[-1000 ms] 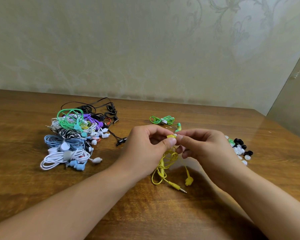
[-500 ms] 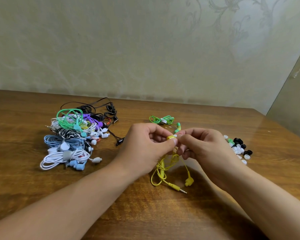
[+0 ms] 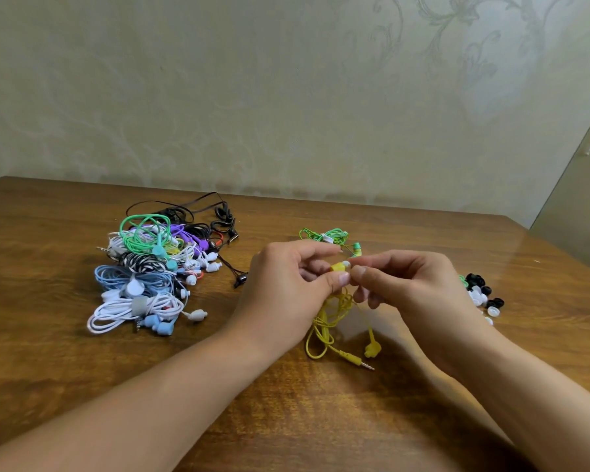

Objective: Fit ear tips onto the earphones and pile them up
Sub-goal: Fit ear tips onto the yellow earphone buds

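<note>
Between both hands (image 3: 346, 277), fingertips largely hide the yellow earbud (image 3: 338, 267).

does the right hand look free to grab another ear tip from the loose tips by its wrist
Probably not yet. The right hand is pinching a white ear tip at the yellow earbud held by the left hand. The loose ear tips lie close, with nothing blocking them.

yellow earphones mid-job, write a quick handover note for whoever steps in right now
Left hand pinches one bud of the yellow earphones; right hand pinches a white ear tip at the bud's nozzle, not clearly seated.
Second yellow bud hangs bare.
Pile of earphones lies left; green earphones behind the hands; loose ear tips right.
Left: seat this tip, fit the second bud, pile, then green.
</note>
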